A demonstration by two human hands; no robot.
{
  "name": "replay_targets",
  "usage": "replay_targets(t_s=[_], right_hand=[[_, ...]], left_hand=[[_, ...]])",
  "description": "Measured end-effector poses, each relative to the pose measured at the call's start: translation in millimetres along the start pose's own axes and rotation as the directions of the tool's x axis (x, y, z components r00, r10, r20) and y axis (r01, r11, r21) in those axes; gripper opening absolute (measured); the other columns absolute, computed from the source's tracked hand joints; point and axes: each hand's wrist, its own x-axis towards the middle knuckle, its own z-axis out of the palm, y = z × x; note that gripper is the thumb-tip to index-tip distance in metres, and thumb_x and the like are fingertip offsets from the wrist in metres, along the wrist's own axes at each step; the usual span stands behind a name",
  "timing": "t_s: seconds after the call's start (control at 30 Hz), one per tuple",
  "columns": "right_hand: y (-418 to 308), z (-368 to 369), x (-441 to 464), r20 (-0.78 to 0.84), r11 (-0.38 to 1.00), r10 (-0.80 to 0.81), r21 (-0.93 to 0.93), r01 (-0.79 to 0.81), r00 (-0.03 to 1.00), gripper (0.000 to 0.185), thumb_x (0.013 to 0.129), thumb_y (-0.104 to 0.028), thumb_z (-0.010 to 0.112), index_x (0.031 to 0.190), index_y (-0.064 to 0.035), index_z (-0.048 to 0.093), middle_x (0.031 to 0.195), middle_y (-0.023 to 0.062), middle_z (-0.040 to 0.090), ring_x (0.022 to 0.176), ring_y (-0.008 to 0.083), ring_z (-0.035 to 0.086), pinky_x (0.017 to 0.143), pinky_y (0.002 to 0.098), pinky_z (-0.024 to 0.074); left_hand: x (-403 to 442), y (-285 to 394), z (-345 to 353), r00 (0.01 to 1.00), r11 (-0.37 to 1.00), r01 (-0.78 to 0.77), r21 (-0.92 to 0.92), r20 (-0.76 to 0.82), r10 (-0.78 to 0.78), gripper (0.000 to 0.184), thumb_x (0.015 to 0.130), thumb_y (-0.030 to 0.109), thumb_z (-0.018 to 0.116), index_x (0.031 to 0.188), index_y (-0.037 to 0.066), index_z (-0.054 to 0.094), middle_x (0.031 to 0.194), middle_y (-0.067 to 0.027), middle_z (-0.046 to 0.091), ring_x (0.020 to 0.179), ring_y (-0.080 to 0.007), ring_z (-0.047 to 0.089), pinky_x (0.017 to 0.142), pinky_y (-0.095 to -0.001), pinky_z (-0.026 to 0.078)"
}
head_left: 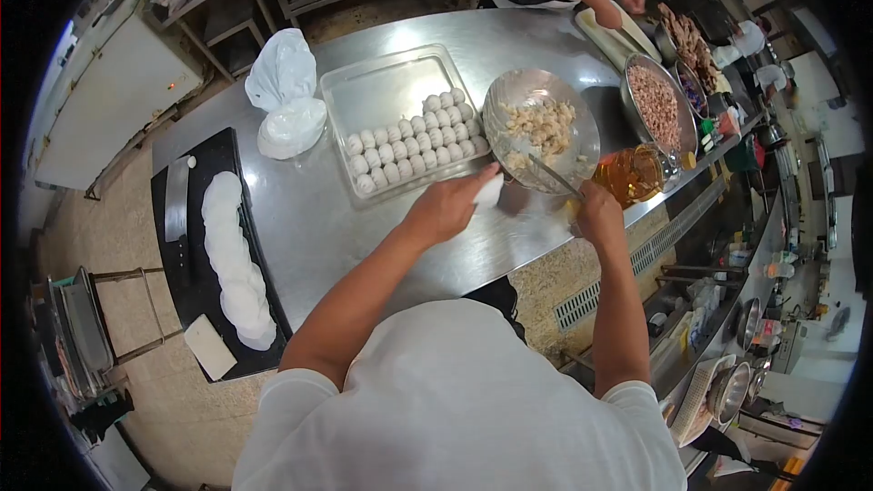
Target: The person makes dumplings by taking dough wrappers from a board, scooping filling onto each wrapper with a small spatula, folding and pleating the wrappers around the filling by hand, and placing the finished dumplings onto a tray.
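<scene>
My left hand (452,208) is closed on a round white dough wrapper (489,192), just in front of the metal bowl (583,118). In my right hand (598,214), at the bowl's near right rim, is a narrow metal spatula (556,176). Its end reaches into the bowl beside the pale, lumpy filling (544,127). Left of the bowl, a clear tray (364,84) holds rows of white filled dumplings (420,141). A black board (218,147) at far left carries a long overlapping row of round wrappers (234,250), a cleaver (176,205) and a white block (210,346).
White plastic bags (282,73) lie behind the tray. A jug of amber liquid (629,175) stands right of the bowl, near a bowl of chopped pink meat (657,105). Across the steel table (382,250), a co-worker's hands (607,14) are over a long pale container (620,36).
</scene>
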Motion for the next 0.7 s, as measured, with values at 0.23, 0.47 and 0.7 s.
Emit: replay_targets(t_s=[0.23, 0.47, 0.7], right_hand=[[-12.9, 27.8, -3.8, -0.009, 0.998, -0.026, 0.051, 0.026, 1.000, 0.025, 0.079, -0.002, 0.052, 0.098, -0.0053, 0.068, 0.094, 0.0215, 0.068, 0.087, 0.0416, 0.065, 0.078, 0.0506, 0.0515], [-6.3, 32.2, -9.9, -0.101, 0.980, -0.117, 0.150, 0.131, 0.988, 0.018, 0.086, -0.008, 0.057, 0.098, -0.0060, 0.070, 0.090, 0.0201, 0.068, 0.084, 0.0398, 0.065, 0.075, 0.0475, 0.0525], [-9.3, 26.0, -18.7, -0.065, 0.893, -0.070, 0.440, 0.091, 0.995, 0.021, 0.085, -0.002, 0.064, 0.104, -0.0061, 0.071, 0.086, 0.0165, 0.068, 0.078, 0.0357, 0.066, 0.070, 0.0412, 0.0519]], left_hand=[[16.8, -19.0, 18.1, 0.962, 0.995, 0.075, -0.070, -0.256, -0.091, 0.039, 0.087, 0.002, 0.056, 0.126, 0.003, 0.057, 0.125, -0.0212, 0.062, 0.109, -0.0388, 0.061, 0.094, -0.0442, 0.049], [39.6, -32.6, 38.9, 0.823, 0.775, 0.442, -0.453, -0.138, -0.550, 0.042, 0.098, 0.021, 0.052, 0.135, 0.001, 0.050, 0.120, -0.0193, 0.065, 0.111, -0.0332, 0.063, 0.094, -0.0401, 0.048], [51.8, -43.0, 51.7, 0.650, -0.116, 0.315, -0.942, 0.303, -0.697, 0.048, 0.102, 0.039, 0.048, 0.128, -0.001, 0.052, 0.124, -0.0151, 0.062, 0.114, -0.0276, 0.061, 0.100, -0.0430, 0.046]])
